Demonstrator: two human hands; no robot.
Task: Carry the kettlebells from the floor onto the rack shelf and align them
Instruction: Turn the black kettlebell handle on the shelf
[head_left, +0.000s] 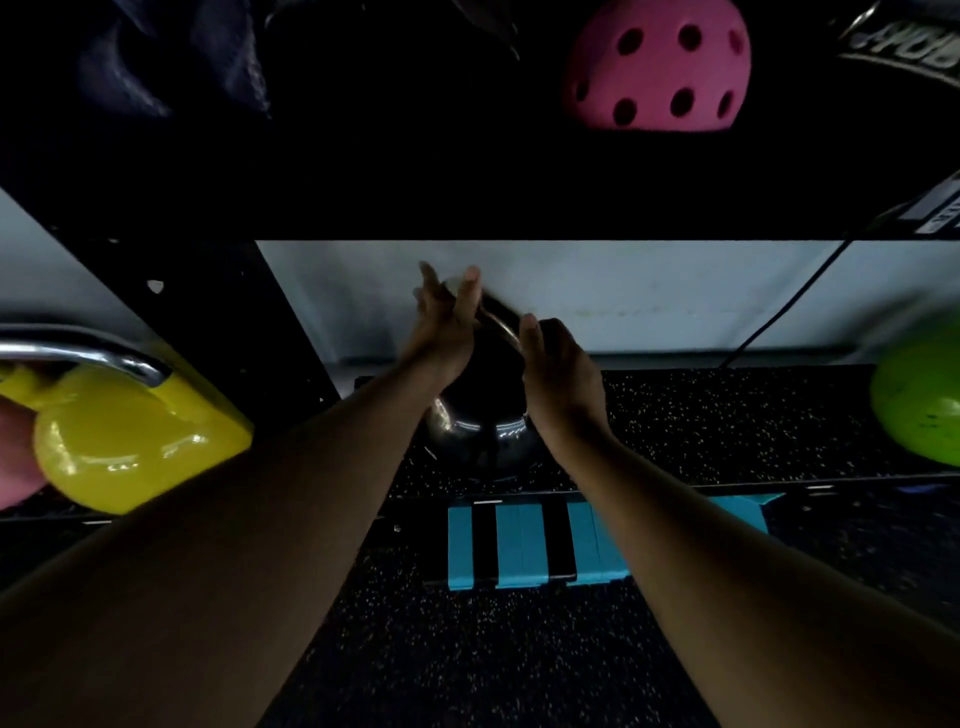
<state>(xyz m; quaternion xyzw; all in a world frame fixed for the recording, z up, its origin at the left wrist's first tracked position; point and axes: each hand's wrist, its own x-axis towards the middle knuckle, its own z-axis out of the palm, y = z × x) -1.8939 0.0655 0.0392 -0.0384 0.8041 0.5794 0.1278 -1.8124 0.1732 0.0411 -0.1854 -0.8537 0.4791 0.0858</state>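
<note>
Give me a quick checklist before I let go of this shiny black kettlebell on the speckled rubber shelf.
1. Shiny black kettlebell base on the speckled rubber shelf: cannot tell, contact is in shadow.
2. Left hand on the metal handle: not ok, fingers look spread, palm only against it.
3. Right hand on the handle: ok, wrapped around its right side.
4. Gap to the yellow kettlebell: ok, clearly apart.
5. Gap to the green kettlebell: ok, wide.
6. Alignment with neighbours: cannot tell, both are cut off by the frame.
</note>
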